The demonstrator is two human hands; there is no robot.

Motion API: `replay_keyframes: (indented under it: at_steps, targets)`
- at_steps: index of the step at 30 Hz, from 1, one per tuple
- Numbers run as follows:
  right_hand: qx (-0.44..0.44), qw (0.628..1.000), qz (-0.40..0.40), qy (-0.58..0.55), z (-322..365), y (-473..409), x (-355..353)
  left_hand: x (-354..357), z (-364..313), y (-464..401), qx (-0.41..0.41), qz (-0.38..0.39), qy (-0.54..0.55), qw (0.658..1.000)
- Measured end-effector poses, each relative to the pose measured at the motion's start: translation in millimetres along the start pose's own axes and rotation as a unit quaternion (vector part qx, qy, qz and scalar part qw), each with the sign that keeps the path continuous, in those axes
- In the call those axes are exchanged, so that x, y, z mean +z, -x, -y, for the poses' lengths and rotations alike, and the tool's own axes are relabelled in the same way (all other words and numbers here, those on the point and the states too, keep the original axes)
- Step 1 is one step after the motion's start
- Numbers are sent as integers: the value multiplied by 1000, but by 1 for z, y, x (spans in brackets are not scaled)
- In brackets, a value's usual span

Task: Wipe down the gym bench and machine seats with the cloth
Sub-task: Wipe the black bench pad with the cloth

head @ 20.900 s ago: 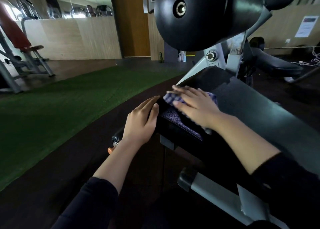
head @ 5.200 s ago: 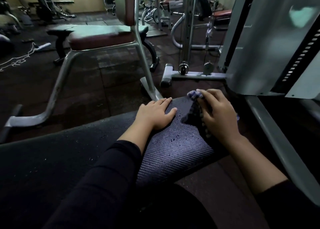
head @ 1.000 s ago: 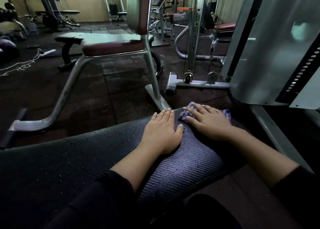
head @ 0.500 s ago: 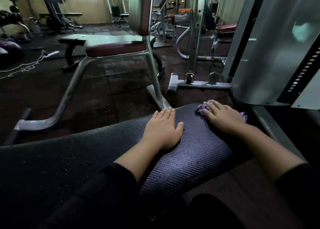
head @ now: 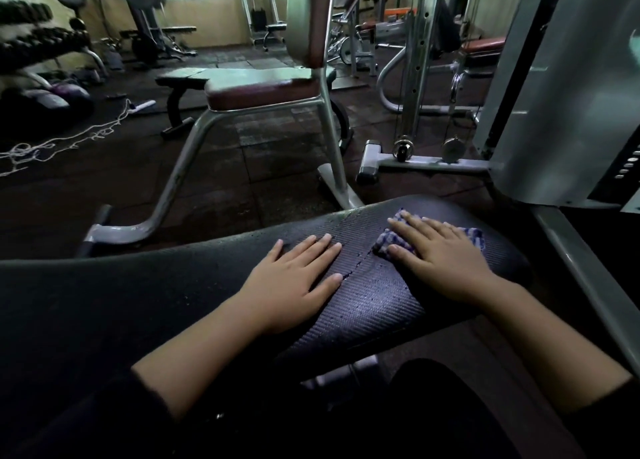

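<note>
On the dark ribbed pad of the gym bench (head: 363, 306), near its right end, the right hand (head: 446, 257) presses the blue-and-white checked cloth (head: 391, 245) flat, fingers (head: 403, 228) straight and slightly spread over it. Just beside it, the left hand (head: 291, 282) rests palm-down on the bare pad, fingers straight and close together. Small water droplets dot the pad between both hands. Behind stands a red-cushioned seat (head: 256, 89) on a grey frame.

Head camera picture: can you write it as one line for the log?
left hand flat on black bench pad | right hand pressing checked cloth flat | droplets on pad | wiping not finished
</note>
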State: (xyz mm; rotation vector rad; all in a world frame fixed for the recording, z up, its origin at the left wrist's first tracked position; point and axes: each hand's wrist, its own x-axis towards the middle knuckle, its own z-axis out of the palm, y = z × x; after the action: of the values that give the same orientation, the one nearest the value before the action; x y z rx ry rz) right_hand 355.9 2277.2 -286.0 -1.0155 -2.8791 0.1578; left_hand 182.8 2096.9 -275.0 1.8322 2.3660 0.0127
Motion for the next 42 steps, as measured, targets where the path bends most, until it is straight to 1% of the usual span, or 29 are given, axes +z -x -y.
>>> replay_keyframes:
  at_steps: [3, 6, 9, 11, 13, 15, 18, 20, 22, 23, 25, 28, 30, 32, 34, 35, 36, 38, 40, 42]
  targets:
    - [8, 1000, 19, -21, -2, -5, -2, 4, 7, 18, -21, -11, 3, 1000]
    - [7, 1000, 27, -1, 3, -13, -2, 7, 5, 23, -38, -33, 9, 999]
    - [-40, 999, 35, 4, 25, -17, -3, 8, 3, 22, -57, -46, 19, 997]
    - [-96, 995, 40, 5, 46, -6, 0, 8, 5, 23, -74, -52, 34, 995]
    - [-149, 989, 9, 1, 58, 14, 6, 8, 6, 24, -86, -58, 41, 994]
    - [-193, 980, -43, -14, 55, 34, 11, 9, 7, 25, -88, -59, 38, 994]
    - [-211, 975, -69, -18, 33, 44, 14, 10, 8, 24, -89, -55, 32, 994]
    - [-191, 980, -51, -7, 18, 36, 10, 10, 8, 24, -89, -51, 30, 994]
    - [-129, 992, -14, -8, 6, 18, 3, 10, 8, 24, -90, -54, 27, 994]
    - [-100, 995, 1, -7, 4, 8, 0, 10, 7, 24, -91, -56, 28, 994]
    - [-78, 997, 18, 5, 14, -8, -3, 9, 7, 24, -92, -57, 33, 994]
    - [-113, 993, 15, 13, 52, -7, 4, 10, 7, 24, -94, -61, 36, 993]
    - [-165, 986, -16, 13, 69, 13, 12, 10, 8, 25, -93, -70, 40, 992]
    - [-214, 975, -59, -2, 65, 37, 16, 11, 8, 24, -89, -74, 45, 992]
    - [-231, 970, -76, -8, 47, 51, 17, 11, 8, 24, -87, -73, 48, 992]
    - [-229, 970, -85, -7, 35, 52, 16, 11, 9, 24, -87, -73, 47, 992]
    - [-215, 973, -77, -6, 24, 50, 14, 11, 9, 24, -86, -74, 47, 992]
    - [-163, 986, -41, -6, 11, 35, 5, 11, 9, 24, -87, -76, 47, 992]
    - [-114, 994, -1, -3, 11, 15, 0, 11, 9, 23, -87, -78, 50, 992]
    - [-108, 994, 13, 12, 29, 3, 0, 11, 10, 22, -87, -79, 45, 992]
